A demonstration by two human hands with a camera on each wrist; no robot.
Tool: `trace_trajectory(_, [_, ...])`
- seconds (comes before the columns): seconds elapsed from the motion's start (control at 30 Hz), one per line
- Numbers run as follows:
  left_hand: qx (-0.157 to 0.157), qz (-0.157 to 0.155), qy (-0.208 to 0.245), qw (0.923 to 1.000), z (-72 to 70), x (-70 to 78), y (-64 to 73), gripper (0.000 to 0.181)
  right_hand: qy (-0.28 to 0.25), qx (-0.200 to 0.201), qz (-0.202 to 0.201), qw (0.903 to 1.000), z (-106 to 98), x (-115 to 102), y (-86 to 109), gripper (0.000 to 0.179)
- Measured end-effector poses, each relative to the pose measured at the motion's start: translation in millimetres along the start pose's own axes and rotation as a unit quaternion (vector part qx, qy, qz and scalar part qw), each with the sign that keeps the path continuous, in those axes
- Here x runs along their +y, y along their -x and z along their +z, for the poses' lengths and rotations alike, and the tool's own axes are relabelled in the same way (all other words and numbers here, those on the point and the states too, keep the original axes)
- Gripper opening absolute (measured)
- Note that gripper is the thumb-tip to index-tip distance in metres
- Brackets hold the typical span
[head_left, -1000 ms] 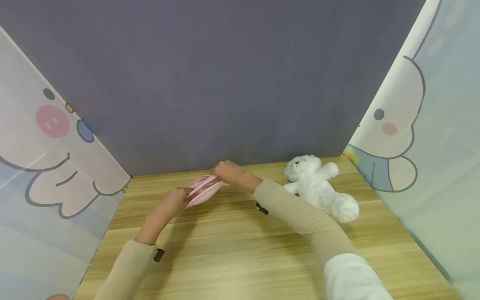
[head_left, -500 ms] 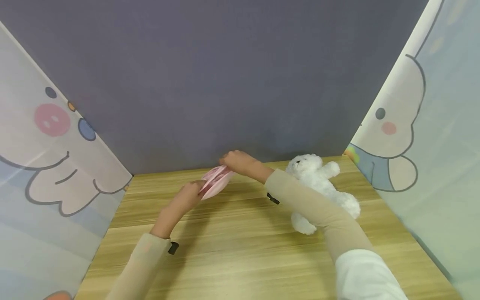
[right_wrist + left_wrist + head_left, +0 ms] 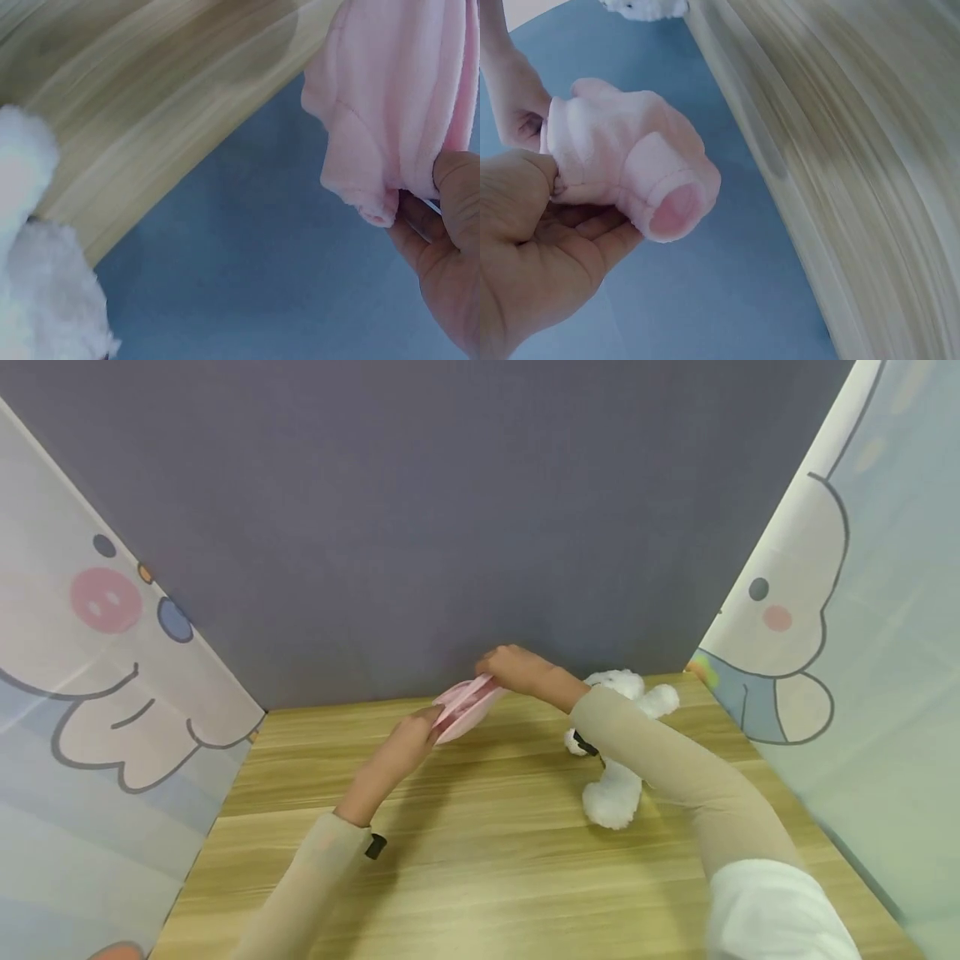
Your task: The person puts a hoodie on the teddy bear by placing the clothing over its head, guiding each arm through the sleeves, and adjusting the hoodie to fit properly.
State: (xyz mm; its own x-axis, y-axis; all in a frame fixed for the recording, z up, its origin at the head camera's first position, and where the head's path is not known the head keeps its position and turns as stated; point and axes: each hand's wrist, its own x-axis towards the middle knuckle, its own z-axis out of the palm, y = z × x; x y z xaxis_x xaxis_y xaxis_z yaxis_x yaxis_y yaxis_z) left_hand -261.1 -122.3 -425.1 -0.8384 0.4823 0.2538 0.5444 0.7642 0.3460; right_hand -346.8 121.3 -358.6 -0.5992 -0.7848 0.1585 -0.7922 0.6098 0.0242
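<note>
A small pink toy-sized top (image 3: 474, 710), soft and with short sleeves, is stretched between my two hands above the back of the table. My left hand (image 3: 408, 742) pinches one side of its hem; my right hand (image 3: 517, 668) grips the opposite side. The head view looks into the gap between the fabric layers. In the left wrist view, an open round sleeve of the top (image 3: 630, 146) points toward the camera. A white fluffy teddy bear (image 3: 615, 795) lies on its back to the right, partly hidden by my right forearm.
The wooden tabletop (image 3: 480, 877) ends at a dark grey panel (image 3: 465, 527) at the back. Printed cartoon curtains stand on the left (image 3: 45, 827) and right (image 3: 885, 760).
Both hands have carried the pink top to the right and slightly back, closer to the bear. My right forearm now covers more of the bear, which lies where it was.
</note>
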Motion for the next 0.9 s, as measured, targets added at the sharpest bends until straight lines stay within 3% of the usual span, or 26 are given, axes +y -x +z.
trace_trajectory(0.2, [0.03,-0.003,0.026,0.9992,24.2,16.3,-28.2,0.043,0.04,-0.013,0.026,0.9988,-13,20,20.8,0.02])
trace_trajectory(0.33, [0.061,0.024,0.038,0.9971,46.2,27.0,-51.4,0.045,0.086,-0.019,0.024,0.9958,-23,37,38.3,0.023])
trace_trajectory(0.6, [0.093,0.022,0.106,0.9897,86.3,72.0,-101.4,0.068,0.159,0.043,0.033,0.9857,-47,74,82.1,0.026])
trace_trajectory(0.77, [0.098,0.055,0.058,0.992,110.9,102.8,-128.9,0.074,0.19,0.09,0.023,0.9774,-59,91,120.0,0.02])
trace_trajectory(0.9, [0.07,0.081,-0.029,0.9938,127.9,127.6,-142.6,0.074,0.192,0.119,0.026,0.9737,-53,102,163.7,0.02])
